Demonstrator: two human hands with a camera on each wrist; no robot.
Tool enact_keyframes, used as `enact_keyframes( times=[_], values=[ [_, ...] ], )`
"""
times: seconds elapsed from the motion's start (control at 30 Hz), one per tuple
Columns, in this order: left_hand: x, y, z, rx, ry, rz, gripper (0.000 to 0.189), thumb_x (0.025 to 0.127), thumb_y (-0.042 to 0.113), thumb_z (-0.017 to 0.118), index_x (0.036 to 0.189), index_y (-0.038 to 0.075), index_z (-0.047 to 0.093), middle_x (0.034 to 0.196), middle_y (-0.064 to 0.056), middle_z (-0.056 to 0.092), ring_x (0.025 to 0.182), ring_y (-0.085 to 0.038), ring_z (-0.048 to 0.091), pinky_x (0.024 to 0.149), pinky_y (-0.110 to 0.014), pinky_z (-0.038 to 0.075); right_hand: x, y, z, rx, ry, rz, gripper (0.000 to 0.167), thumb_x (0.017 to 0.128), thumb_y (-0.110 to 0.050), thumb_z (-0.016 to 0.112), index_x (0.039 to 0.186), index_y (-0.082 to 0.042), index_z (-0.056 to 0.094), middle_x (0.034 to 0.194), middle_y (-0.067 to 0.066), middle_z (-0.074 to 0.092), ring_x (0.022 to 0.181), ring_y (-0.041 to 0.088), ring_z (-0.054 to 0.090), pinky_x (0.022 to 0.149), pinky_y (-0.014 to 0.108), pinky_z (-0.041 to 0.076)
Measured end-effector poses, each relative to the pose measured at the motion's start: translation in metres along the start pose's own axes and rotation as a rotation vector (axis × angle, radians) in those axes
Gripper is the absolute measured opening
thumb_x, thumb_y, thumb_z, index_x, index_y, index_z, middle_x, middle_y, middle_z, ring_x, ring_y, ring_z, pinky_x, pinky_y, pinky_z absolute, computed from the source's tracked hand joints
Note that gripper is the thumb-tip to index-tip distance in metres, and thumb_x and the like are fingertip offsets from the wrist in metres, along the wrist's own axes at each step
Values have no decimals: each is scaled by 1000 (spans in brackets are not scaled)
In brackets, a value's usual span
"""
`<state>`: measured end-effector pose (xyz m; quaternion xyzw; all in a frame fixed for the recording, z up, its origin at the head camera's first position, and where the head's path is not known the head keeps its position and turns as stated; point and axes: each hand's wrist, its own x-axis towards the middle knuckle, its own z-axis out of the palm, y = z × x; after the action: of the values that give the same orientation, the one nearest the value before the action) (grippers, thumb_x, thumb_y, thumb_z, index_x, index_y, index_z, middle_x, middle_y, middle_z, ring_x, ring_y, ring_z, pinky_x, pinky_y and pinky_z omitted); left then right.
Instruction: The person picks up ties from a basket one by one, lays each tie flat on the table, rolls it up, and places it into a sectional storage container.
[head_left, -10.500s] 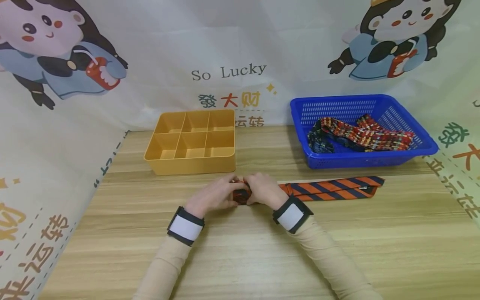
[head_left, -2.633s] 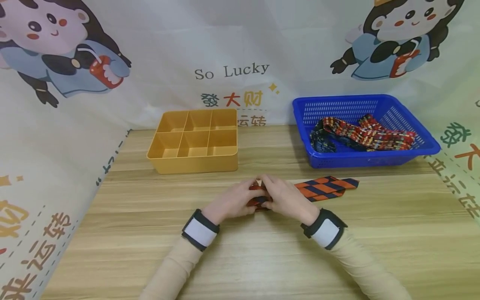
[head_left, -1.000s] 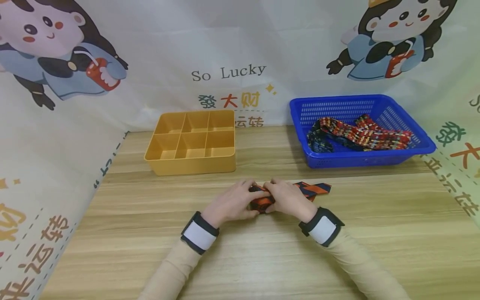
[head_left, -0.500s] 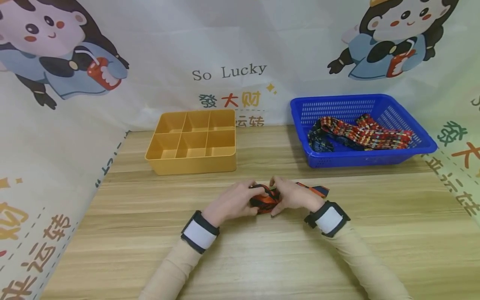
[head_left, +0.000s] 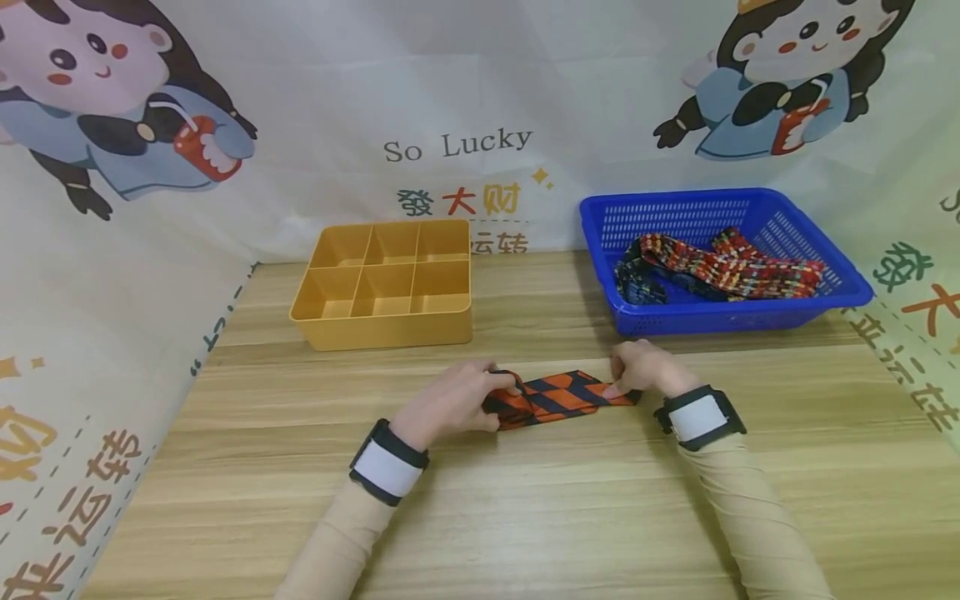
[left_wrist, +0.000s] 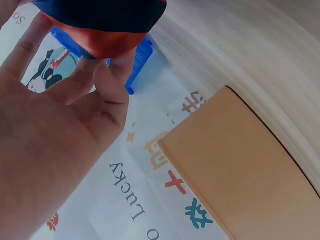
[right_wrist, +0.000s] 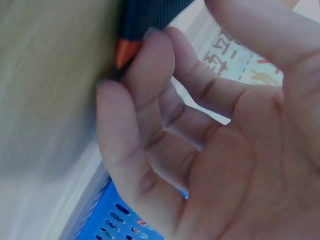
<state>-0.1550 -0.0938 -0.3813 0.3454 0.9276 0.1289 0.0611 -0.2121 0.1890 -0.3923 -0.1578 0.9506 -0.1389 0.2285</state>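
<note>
An orange and navy striped necktie lies in front of the two containers, its left part rolled or folded up and its right part flat on the table. My left hand grips the bundled left part, thumb at the near side and fingers at the far side. In the left wrist view the striped bundle shows above the fingers. My right hand pinches the flat part close to its right end. The right wrist view shows curled fingers against the dark and orange cloth; the exact thumb contact is hidden there.
A yellow box with several compartments stands at the back left, no contents visible. At the back right, a blue perforated basket holds a red checked necktie and a dark patterned one. A printed cloth hangs behind.
Over the earlier frames the flat right part got shorter while the bundle stayed between both hands. In the last half second my right hand left the bundle and moved right to the necktie's end.
</note>
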Motion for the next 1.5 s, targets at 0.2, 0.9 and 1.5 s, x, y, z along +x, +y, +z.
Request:
enact_keyframes(
  times=[0.2,0.9,1.5],
  values=[
    [4,4,8,108,42,79,38,83,17,65,121,24,64,124,-14,52,95,-22,57,84,-35,50,0,-4,0,-18,-1,10,29,78,-25,77,90,-3,63,92,10,64,80,21,55,70,31,47],
    [6,6,18,65,119,146,38,80,12,74,114,24,63,114,-11,52,85,-20,60,73,-30,53,5,-4,5,89,145,-128,10,88,-6,59,92,1,64,78,8,61,67,17,48,60,23,36],
    [5,16,16,182,40,113,37,88,29,64,125,32,60,111,-10,52,95,-19,53,83,-37,48,15,-23,18,89,164,-22,16,81,-13,65,91,-3,72,82,8,67,63,15,50,55,23,38]
  ],
)
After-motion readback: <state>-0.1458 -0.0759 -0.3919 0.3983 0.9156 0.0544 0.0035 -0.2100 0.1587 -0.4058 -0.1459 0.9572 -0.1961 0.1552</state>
